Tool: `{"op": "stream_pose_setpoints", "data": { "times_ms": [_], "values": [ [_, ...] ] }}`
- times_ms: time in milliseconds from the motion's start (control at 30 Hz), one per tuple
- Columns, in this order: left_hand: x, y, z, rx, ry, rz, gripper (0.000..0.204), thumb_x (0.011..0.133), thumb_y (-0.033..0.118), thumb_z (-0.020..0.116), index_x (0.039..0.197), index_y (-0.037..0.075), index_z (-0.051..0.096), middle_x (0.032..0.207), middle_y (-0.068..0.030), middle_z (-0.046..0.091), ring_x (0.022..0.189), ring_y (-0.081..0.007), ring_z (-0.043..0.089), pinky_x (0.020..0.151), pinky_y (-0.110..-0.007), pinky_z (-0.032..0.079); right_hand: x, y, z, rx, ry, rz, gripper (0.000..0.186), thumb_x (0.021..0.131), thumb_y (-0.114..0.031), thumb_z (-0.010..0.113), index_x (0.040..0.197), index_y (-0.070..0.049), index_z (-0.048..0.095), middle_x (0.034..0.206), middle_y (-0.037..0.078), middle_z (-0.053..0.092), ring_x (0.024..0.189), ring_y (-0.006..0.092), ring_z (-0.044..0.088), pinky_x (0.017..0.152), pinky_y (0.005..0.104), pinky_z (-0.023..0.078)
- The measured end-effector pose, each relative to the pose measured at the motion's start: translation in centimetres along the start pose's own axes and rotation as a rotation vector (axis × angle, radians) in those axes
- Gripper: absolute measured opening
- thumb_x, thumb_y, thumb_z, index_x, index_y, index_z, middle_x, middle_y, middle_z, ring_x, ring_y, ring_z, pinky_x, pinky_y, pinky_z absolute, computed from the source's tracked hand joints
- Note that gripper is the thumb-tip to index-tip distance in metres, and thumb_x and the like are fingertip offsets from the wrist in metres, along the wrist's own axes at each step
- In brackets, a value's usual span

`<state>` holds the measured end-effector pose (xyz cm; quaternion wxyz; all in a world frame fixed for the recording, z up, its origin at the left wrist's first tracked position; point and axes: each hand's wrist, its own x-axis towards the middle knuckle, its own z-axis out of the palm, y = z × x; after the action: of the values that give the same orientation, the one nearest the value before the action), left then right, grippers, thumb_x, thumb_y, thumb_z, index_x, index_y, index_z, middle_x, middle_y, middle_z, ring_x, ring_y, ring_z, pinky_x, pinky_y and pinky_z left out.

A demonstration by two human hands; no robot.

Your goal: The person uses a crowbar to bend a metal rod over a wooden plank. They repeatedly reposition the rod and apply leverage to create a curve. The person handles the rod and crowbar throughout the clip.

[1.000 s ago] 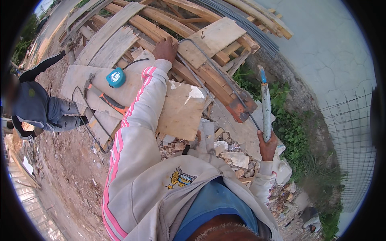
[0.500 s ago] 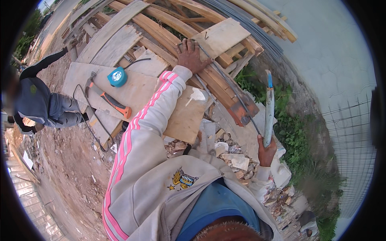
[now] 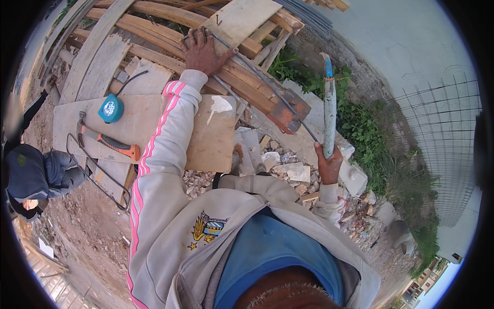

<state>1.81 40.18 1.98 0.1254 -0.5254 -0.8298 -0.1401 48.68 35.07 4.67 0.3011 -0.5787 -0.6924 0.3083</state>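
A: Where is the dark metal rod (image 3: 307,129)?

B: It is laid slantwise along stacked timbers (image 3: 247,85), over a rusty metal plate (image 3: 282,116) at their near end. Its far part is covered by the left hand (image 3: 205,54); its near end is brought up to the right hand (image 3: 329,164).

A: How is the left hand placed?

B: Palm down, with fingers and thumb spread, it is rested on the rod and the timber. Nothing is seen to be pinched. A second thin length is seen emerging below the palm; whether the two are joined is hidden.

A: And the right?

B: Its fingers are wrapped around the lower end of a whitish pipe (image 3: 330,110), which is held upright in the view and tipped with blue. Whether the rod is gripped too, or joined to the pipe, cannot be told.

A: What is set nearby?

B: Left of the forearm, a teal tape measure (image 3: 111,109) and an orange-and-black-handled hammer (image 3: 110,142) are laid on a flat board (image 3: 141,121). Broken rubble (image 3: 293,175) is strewn below the timbers. At the far left, a person in dark clothing (image 3: 25,170) is seen. Green plants (image 3: 363,116) are seen to the right of the pipe.
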Motion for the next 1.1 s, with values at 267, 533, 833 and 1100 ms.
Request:
{"op": "stream_pose_setpoints", "data": {
  "times_ms": [267,533,833,1100],
  "values": [
    [1.4,0.7,0.8,0.017,-0.016,0.023,0.116,0.079,0.090,0.043,0.152,0.000,0.040,0.163,-0.0185,0.028,0.151,-0.0415,0.020,0.117,-0.071,0.008,-1.4,0.0,1.0,-0.004,0.129,-0.018,0.031,0.087,-0.024,0.080,0.089,0.004,0.066,0.067,0.013,0.063,0.059,0.0183,0.057,0.059,0.0365,0.048],
    [1.2,0.8,-0.3,-0.046,-0.025,0.003,0.113,0.080,0.086,0.049,0.151,-0.002,0.040,0.162,-0.0188,0.029,0.152,-0.0402,0.019,0.120,-0.066,0.008,-1.3,0.3,1.0,0.010,0.095,-0.022,0.033,0.089,-0.024,0.079,0.093,0.006,0.065,0.068,0.012,0.063,0.061,0.0190,0.056,0.059,0.0379,0.048],
    [0.7,1.3,-1.1,-0.079,-0.071,-0.029,0.114,0.082,0.088,0.043,0.153,-0.001,0.036,0.163,-0.0199,0.026,0.153,-0.0405,0.015,0.121,-0.065,0.008,-1.0,-0.3,0.2,-0.018,0.014,0.008,0.029,0.090,-0.020,0.077,0.091,0.006,0.065,0.073,0.011,0.064,0.067,0.0169,0.056,0.065,0.0358,0.049],
    [0.8,1.0,-1.3,-0.089,-0.089,-0.031,0.115,0.082,0.087,0.043,0.153,-0.002,0.035,0.163,-0.0209,0.026,0.153,-0.0418,0.014,0.120,-0.067,0.007,-0.9,-1.0,0.4,0.001,0.011,0.041,0.028,0.090,-0.019,0.077,0.089,0.006,0.065,0.075,0.010,0.064,0.069,0.0170,0.056,0.067,0.0356,0.048]
  ]
}}
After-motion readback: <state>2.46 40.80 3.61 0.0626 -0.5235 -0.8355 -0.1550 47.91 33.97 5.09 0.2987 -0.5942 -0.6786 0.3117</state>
